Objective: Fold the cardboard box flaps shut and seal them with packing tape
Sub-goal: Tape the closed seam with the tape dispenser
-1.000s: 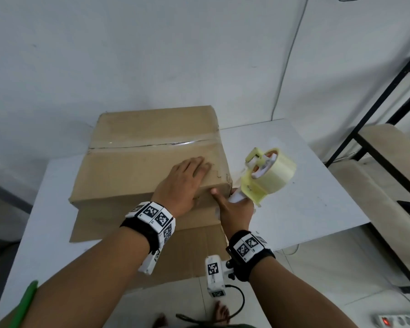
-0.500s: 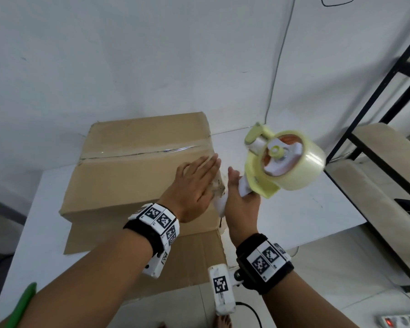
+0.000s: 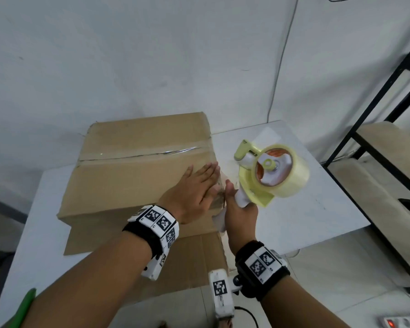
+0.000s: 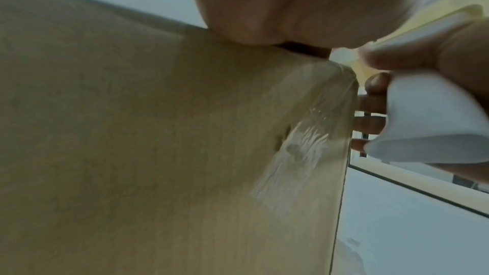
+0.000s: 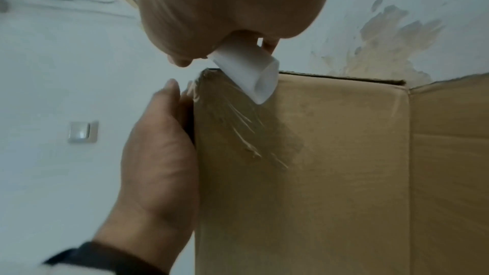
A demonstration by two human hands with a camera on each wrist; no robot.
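Since the earlier frame I have lifted the tape dispenser (image 3: 268,171), gripped in my right hand (image 3: 240,210), off the cardboard box (image 3: 137,166) on the table (image 3: 305,209), while my flat left hand (image 3: 192,191) smooths the corner tape (image 4: 304,143); next, probably another strip.

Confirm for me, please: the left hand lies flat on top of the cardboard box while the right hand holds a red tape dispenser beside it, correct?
Only the colour is wrong. The head view shows the tape dispenser is pale yellow-green with a white handle. The left hand does lie flat on the cardboard box, and the right hand holds the dispenser beside it.

Head view overhead; wrist views close, box-facing.
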